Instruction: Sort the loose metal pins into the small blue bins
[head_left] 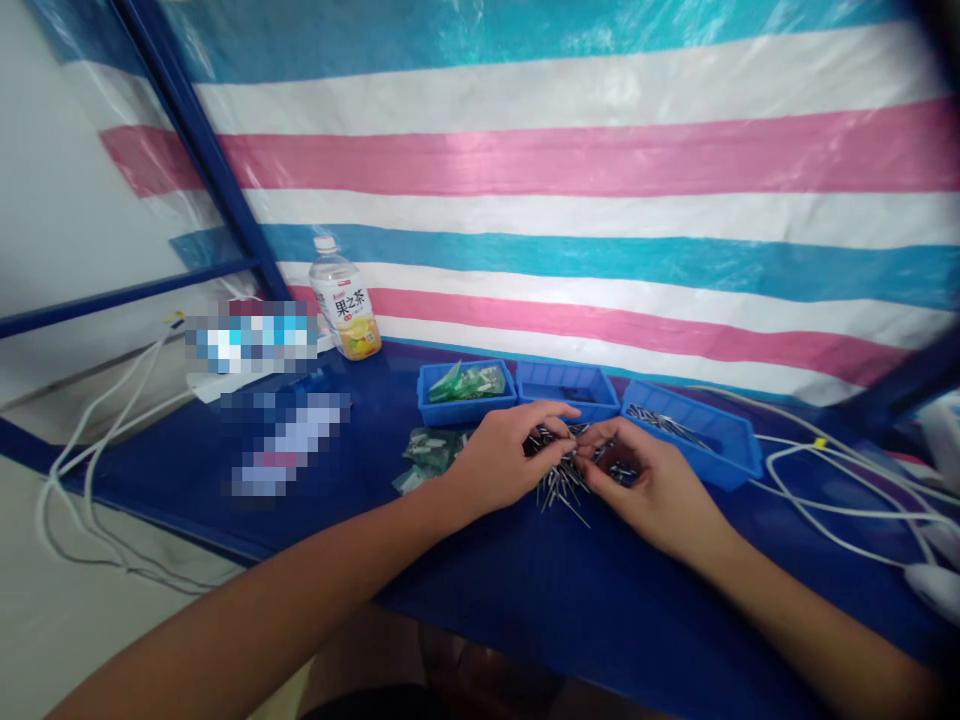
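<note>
My left hand [499,455] and my right hand [649,485] meet over a heap of thin metal rods [559,492] on the blue table. Both have thumb and fingers pinched, the fingertips almost touching. Whatever sits between them is too small and blurred to name. Behind the hands stand three blue trays. Green packets fill the left tray [469,410]. A few dark slim pieces lie in the middle tray [581,409], and long thin metal pieces in the right tray [724,462]. More green-tinted packets [429,450] lie beside my left hand, which partly hides them.
A drink bottle [346,305] stands at the back left, near some blurred-out items. White cables [832,530] run over the table's right side, others [90,480] hang at the left edge. A striped plastic sheet [585,160] hangs behind the table.
</note>
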